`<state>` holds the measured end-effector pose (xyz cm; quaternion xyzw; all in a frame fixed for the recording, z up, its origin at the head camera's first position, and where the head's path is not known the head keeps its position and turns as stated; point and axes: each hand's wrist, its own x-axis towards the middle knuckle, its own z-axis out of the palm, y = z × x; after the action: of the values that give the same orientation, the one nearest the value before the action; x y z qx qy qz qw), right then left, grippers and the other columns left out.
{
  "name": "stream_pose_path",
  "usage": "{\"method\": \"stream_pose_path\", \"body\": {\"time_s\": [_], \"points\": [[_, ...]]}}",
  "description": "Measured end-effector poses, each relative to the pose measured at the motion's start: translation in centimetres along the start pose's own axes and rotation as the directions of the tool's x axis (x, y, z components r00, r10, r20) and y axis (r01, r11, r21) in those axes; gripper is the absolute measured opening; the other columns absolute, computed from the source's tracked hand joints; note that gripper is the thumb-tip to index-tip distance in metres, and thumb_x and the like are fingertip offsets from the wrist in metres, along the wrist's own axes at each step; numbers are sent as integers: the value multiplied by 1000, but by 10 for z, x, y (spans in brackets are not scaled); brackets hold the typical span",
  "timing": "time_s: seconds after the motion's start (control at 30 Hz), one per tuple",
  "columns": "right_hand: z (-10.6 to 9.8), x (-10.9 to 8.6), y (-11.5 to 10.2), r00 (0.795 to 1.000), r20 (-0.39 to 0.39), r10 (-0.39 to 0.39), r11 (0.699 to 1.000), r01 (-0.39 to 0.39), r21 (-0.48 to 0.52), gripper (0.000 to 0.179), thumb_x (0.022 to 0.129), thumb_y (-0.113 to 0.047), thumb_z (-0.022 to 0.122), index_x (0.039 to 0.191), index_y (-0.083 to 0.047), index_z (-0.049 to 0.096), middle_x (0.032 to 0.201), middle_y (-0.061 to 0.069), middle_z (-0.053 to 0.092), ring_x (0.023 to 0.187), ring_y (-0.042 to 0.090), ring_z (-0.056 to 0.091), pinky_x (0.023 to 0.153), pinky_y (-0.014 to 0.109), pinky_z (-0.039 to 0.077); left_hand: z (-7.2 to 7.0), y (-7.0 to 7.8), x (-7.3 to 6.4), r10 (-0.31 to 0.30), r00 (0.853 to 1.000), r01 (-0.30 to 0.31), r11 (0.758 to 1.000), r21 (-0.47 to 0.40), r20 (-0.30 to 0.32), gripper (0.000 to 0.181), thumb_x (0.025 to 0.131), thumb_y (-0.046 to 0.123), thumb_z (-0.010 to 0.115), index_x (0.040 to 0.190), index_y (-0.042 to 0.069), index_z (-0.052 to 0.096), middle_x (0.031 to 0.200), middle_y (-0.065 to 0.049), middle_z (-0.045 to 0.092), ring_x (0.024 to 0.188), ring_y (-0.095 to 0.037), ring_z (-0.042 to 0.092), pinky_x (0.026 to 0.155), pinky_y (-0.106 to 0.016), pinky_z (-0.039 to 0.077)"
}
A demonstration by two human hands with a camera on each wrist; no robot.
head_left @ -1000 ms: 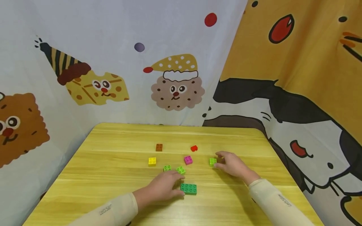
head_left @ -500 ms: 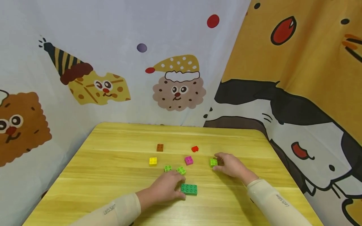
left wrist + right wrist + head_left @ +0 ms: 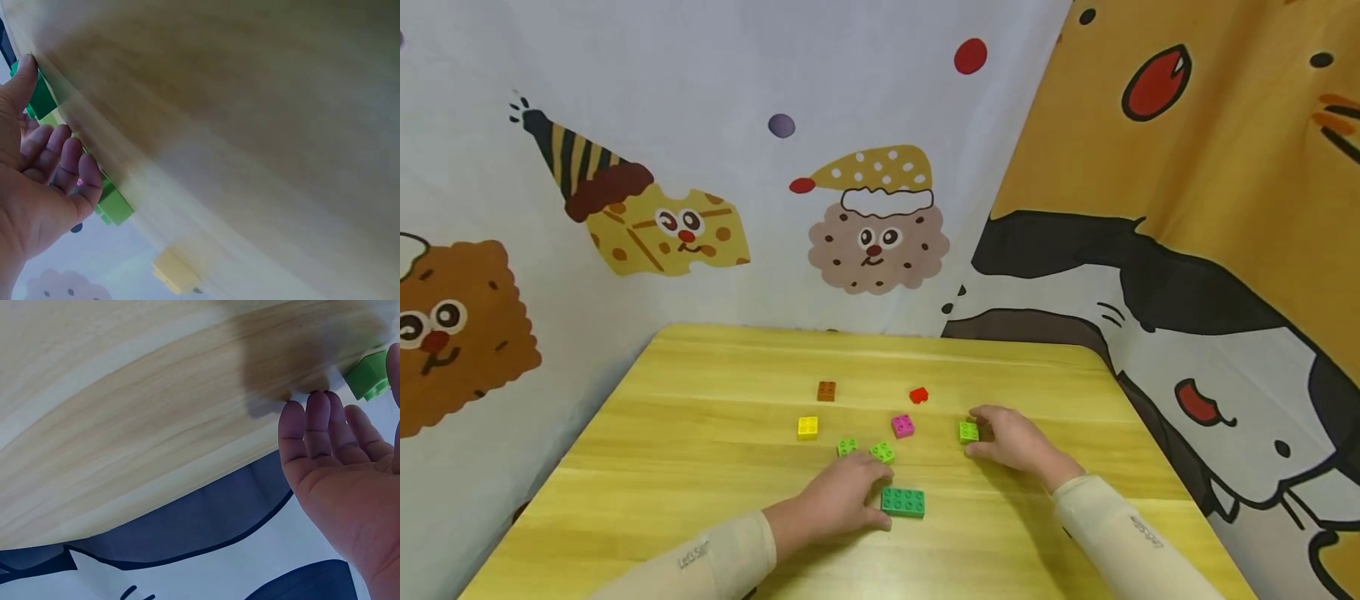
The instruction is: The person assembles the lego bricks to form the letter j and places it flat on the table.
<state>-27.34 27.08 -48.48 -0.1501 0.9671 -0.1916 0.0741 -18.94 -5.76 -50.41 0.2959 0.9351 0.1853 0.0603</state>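
Observation:
On the wooden table (image 3: pixel 700 467), my left hand (image 3: pixel 838 498) stands just left of a dark green eight-stud building brick (image 3: pixel 903 502), thumb and fingers spread apart around its near end. In the left wrist view its fingers bend loosely and hold nothing; whether the thumb touches the dark green brick (image 3: pixel 42 100) cannot be told. Two lime green bricks (image 3: pixel 883 452) lie just beyond these fingers. At the right, my right hand (image 3: pixel 1018 442) is beside another lime brick (image 3: pixel 968 432), which sits in the gap between thumb and fingers. The right wrist view shows that brick (image 3: pixel 369 376) apart from the fingers.
Farther back lie a yellow brick (image 3: pixel 807 428), a brown brick (image 3: pixel 827 391), a magenta brick (image 3: pixel 902 426) and a small red piece (image 3: pixel 919 395). A printed cartoon curtain (image 3: pixel 715 125) hangs behind the table and along its sides.
The head view has shifted slightly, so everything sits a little farther right. My right thumb and fingers have come slightly farther round the lime brick; the left hand keeps its place by the dark green brick.

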Motion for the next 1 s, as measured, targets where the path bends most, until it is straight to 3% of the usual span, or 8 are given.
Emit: {"method": "stream_pose_path", "body": {"time_s": [0.43,1.0], "points": [[-2,1,-3,1000,1,-10,999,10,-34,72,87,-30,91,144,0,61,143,18,67,136,40,61,115,59,49,-5,-1,1,-2,1000,2,1000,-6,7,68,81,56,88,136,20,70,143,-1,69,137,-24,61,119,-44,48],[4,7,-10,998,-25,-50,998,49,-34,65,92,-33,86,143,-1,63,141,18,69,127,36,67,110,55,53,-3,0,-1,-6,1000,5,999,-51,-15,61,86,58,84,131,19,73,132,2,73,125,-18,65,112,-42,54]]}}
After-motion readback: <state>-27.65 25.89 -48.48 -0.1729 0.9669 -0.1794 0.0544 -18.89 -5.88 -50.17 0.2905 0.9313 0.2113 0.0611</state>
